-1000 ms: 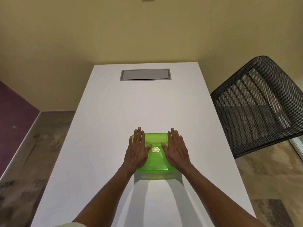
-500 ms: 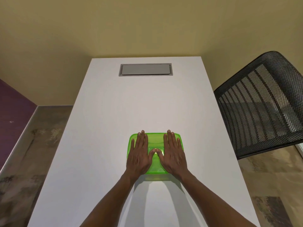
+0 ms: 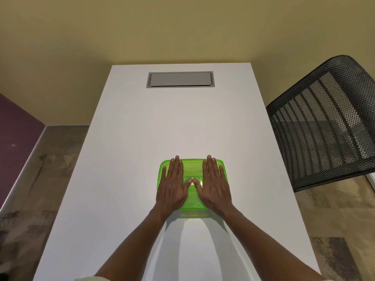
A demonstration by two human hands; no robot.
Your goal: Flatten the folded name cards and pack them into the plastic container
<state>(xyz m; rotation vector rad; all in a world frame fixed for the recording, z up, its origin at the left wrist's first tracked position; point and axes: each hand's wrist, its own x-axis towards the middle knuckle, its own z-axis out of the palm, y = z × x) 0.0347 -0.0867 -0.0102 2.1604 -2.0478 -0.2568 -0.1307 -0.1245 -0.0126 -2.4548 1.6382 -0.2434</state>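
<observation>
A green translucent plastic container (image 3: 192, 166) with its lid on stands on the white table (image 3: 142, 138), near the front middle. My left hand (image 3: 173, 185) lies flat, palm down, on the left half of the lid. My right hand (image 3: 214, 184) lies flat on the right half. The fingers are stretched forward and the two thumb tips touch at the lid's centre. Neither hand grips anything. No name cards show; the container's inside is hidden by the lid and the hands.
A grey rectangular cable hatch (image 3: 179, 79) is set into the table's far end. A black mesh chair back (image 3: 324, 122) stands close to the table's right edge. The table's left edge drops to a mottled floor (image 3: 40, 169).
Both hands slid forward and inward over the lid, from its side edges to lying flat on top, and the thumbs came together at the centre. The camera view shifted slightly.
</observation>
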